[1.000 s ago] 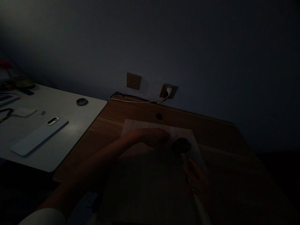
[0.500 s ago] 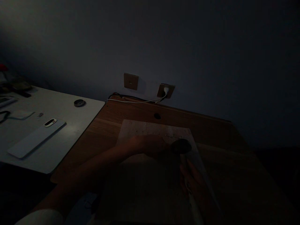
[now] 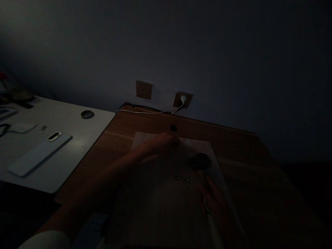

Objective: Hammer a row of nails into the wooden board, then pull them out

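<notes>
The picture is very dark. My right hand (image 3: 214,199) is wrapped round the pale handle of a mallet (image 3: 199,161), whose dark round head rests on or just above a pale board (image 3: 160,207). My left hand (image 3: 166,141) is at the far edge of the board with its fingers bent together; whatever they may pinch is hidden. Several thin shiny metal pieces (image 3: 183,180), seemingly nails, lie crossed on the board between my hands. A small glint (image 3: 199,151) shows just beyond the mallet head.
The board lies on a brown wooden table (image 3: 241,148). At left, a white table (image 3: 75,135) bears a pale phone (image 3: 38,154), a dark ring-shaped thing (image 3: 87,114) and other small items. Behind, a white cable (image 3: 147,112) runs to a wall socket (image 3: 183,99).
My left hand has moved away from beside the mallet head, back and left to the board's far edge. The crossed metal pieces now show on the board. My right hand and the mallet have barely moved.
</notes>
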`<action>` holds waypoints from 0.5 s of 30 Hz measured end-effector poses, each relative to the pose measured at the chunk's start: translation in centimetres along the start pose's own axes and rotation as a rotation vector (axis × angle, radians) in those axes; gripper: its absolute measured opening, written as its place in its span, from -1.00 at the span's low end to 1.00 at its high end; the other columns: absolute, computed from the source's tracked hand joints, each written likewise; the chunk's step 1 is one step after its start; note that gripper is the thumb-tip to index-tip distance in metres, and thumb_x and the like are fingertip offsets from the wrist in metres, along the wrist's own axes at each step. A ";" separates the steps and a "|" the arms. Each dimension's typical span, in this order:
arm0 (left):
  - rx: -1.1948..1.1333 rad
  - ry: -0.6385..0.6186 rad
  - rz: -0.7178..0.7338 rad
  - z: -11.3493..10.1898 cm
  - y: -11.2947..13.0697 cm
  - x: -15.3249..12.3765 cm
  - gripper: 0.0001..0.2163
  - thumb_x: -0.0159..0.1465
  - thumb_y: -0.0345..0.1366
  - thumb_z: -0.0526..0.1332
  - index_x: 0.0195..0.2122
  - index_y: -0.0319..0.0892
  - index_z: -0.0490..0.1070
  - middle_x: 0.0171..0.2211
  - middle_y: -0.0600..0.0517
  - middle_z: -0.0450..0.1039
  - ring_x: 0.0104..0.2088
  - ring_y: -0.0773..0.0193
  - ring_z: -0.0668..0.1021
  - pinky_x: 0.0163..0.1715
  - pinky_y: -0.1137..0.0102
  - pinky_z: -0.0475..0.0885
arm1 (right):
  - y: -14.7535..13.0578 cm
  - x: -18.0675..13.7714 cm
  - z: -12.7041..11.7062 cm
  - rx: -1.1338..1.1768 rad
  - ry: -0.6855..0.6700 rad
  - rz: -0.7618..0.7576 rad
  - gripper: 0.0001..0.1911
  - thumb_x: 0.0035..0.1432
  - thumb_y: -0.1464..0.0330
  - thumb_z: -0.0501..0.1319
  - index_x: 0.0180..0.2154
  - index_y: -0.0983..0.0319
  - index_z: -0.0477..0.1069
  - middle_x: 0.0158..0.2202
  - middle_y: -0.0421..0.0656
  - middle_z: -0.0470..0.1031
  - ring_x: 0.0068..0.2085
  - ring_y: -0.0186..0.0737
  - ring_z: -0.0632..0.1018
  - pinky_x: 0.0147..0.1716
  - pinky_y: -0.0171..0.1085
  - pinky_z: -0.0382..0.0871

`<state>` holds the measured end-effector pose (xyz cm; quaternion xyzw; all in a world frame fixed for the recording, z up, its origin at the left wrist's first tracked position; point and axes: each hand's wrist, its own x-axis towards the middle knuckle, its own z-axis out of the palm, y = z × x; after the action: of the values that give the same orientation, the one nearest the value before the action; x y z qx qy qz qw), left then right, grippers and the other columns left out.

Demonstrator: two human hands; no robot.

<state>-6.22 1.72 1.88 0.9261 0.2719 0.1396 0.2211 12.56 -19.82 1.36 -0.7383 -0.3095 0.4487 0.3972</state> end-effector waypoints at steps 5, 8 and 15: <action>0.061 -0.016 -0.001 0.3 -0.3 0.0 -0.79 0.28 -0.47 0.17 -0.20 -0.15 0.60 -0.22 -0.04 0.64 -0.26 0.20 0.62 -0.25 0.40 0.40 | -0.4 -0.2 0.0 -0.021 -0.046 0.024 -0.24 0.04 -0.11 0.30 0.13 0.22 0.33 -0.65 -0.38 0.33 -0.67 -0.32 0.31 -0.70 -0.33 0.19; 0.117 -0.034 0.011 0.3 -0.2 0.0 -0.81 0.29 -0.45 0.18 -0.24 -0.16 0.60 -0.26 -0.06 0.63 -0.29 0.19 0.61 -0.27 0.39 0.40 | 0.0 -0.1 0.1 -0.004 0.015 0.025 -0.19 0.03 -0.10 0.30 0.18 0.22 0.29 -0.64 -0.39 0.34 -0.69 -0.34 0.29 -0.71 -0.34 0.15; 0.200 -0.032 0.089 0.2 0.4 0.0 -0.81 0.31 -0.49 0.16 -0.26 -0.21 0.59 -0.26 -0.08 0.59 -0.30 0.21 0.59 -0.32 0.40 0.37 | 0.7 0.9 -0.3 -0.035 -0.055 0.075 -0.12 -0.09 -0.16 0.33 0.14 0.22 0.32 -0.68 -0.40 0.32 -0.69 -0.29 0.34 -0.72 -0.34 0.18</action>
<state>-5.96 1.41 1.88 0.9568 0.2395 0.1068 0.1255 13.29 -19.54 0.44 -0.7436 -0.3003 0.4779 0.3585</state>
